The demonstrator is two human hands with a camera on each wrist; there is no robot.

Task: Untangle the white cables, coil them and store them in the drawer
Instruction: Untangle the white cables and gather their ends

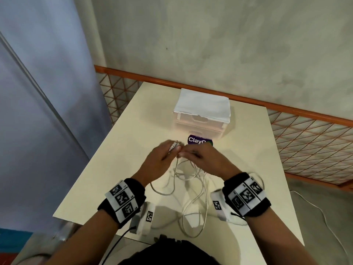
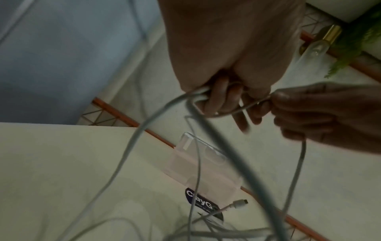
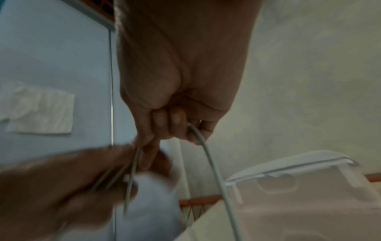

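Observation:
White cables (image 1: 193,190) hang in tangled loops from both hands down onto the cream table (image 1: 114,150). My left hand (image 1: 164,153) grips several strands with curled fingers (image 2: 218,97), their plug ends sticking out past the knuckles. My right hand (image 1: 198,155) pinches a strand (image 3: 204,146) just beside the left hand (image 3: 62,187). In the left wrist view a loose plug end (image 2: 239,203) lies on the table and the right hand (image 2: 309,114) holds a thin strand. The translucent drawer box (image 1: 200,123) stands behind the hands, its drawers closed.
A folded white cloth (image 1: 202,104) lies on top of the drawer box. A purple sticker (image 1: 198,140) sits in front of it. An orange wire fence (image 1: 305,138) runs along the table's far and right sides. Another thin white cable (image 1: 324,215) trails on the floor at right.

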